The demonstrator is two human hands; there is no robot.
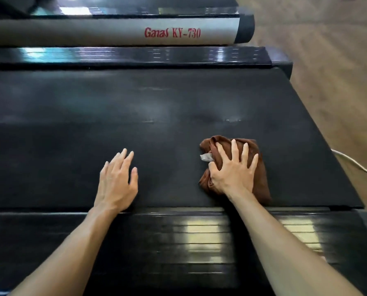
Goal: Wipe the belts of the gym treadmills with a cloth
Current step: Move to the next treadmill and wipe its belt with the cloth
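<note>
**Right hand spread on the cloth, left hand flat on the belt**

The right hand [231, 171] presses down on a brown cloth [257, 167] with its fingers splayed wide and straight across the top; the thumb lies along the cloth's left edge. The left hand [116, 180] holds nothing: its fingers are straight and close together, palm down on or just above the belt [135, 116]; contact cannot be told.

The cloth is soft, bunched and folded into a rough square, with a small pale tag [206, 157] showing at its left side. It lies on the right part of the belt, near the near edge. The belt is a broad, matte black sheet with faint dusty smears. Glossy black ribbed side rails [178, 238] run along it. Beyond the far rail lies a grey rounded bar [92, 33] printed in red "Ganas KY-730". To the right is wood-patterned floor [332, 60] with a white cable [353, 163].

Both bare forearms reach forward from the bottom of the view, roughly parallel.
</note>
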